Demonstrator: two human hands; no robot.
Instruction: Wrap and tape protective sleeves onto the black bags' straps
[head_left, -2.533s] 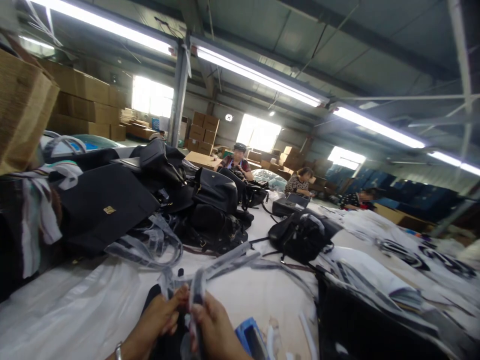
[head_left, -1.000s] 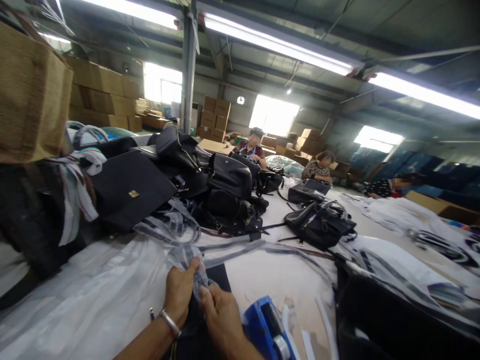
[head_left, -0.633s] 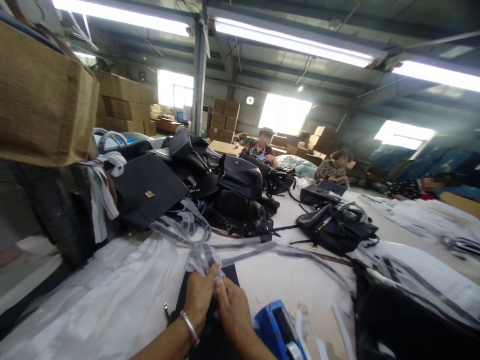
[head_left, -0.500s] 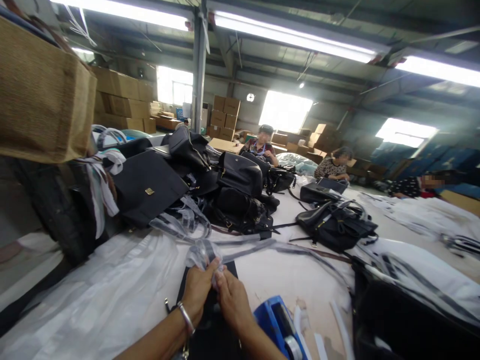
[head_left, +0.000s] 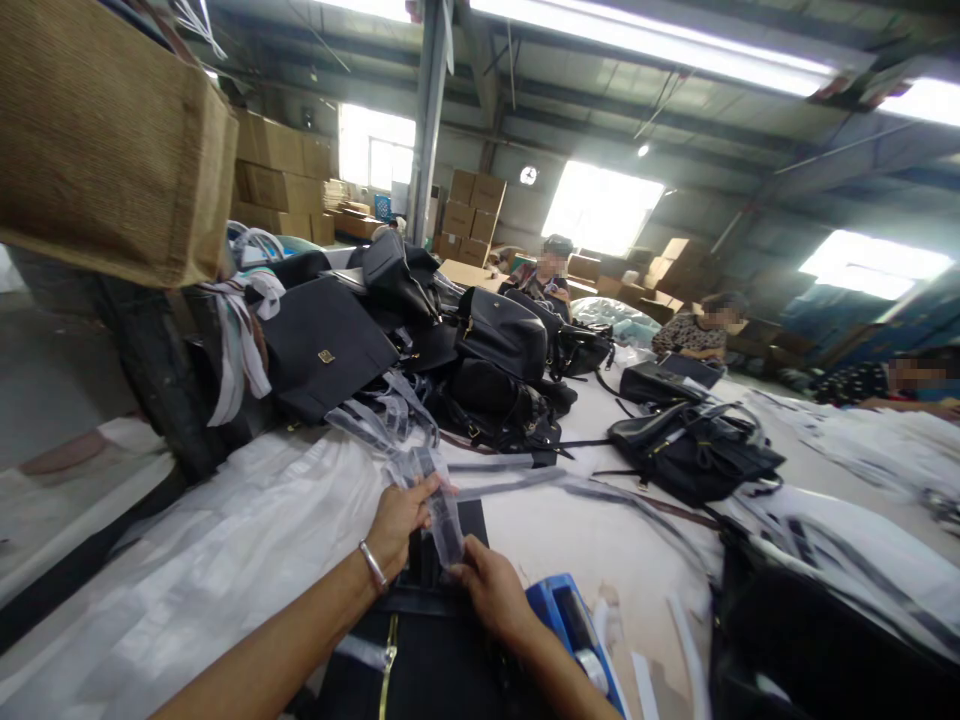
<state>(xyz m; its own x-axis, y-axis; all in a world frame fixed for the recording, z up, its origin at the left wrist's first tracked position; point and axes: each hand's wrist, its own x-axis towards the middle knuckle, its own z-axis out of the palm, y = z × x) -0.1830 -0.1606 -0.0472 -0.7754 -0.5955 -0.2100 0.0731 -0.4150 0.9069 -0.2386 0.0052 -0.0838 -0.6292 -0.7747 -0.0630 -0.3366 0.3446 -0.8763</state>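
Observation:
A strip of clear plastic film [head_left: 447, 530] stretches between my two hands. My left hand [head_left: 396, 525], with a silver bangle on the wrist, pinches its upper part. My right hand [head_left: 491, 590] grips the lower end between thumb and fingers. Beneath both hands lies a black bag [head_left: 442, 665] with a gold zipper [head_left: 389, 665]; part of it is hidden by my forearms. Beside my right forearm stands a blue tape dispenser [head_left: 568, 625]. Film-wrapped straps [head_left: 382, 415] lie just beyond my left hand.
Black bags [head_left: 499, 335] are heaped at the back, and another black bag [head_left: 690, 455] lies to the right. White sheeting [head_left: 210, 560] spreads on the left. A dark bag [head_left: 817, 640] fills the lower right. A brown box-like object [head_left: 112, 150] juts in upper left. Several people sit across the table.
My hands have moved apart, drawing the bunched film out into a strip. The bag's gold zipper has come into view. The camera view has shifted left.

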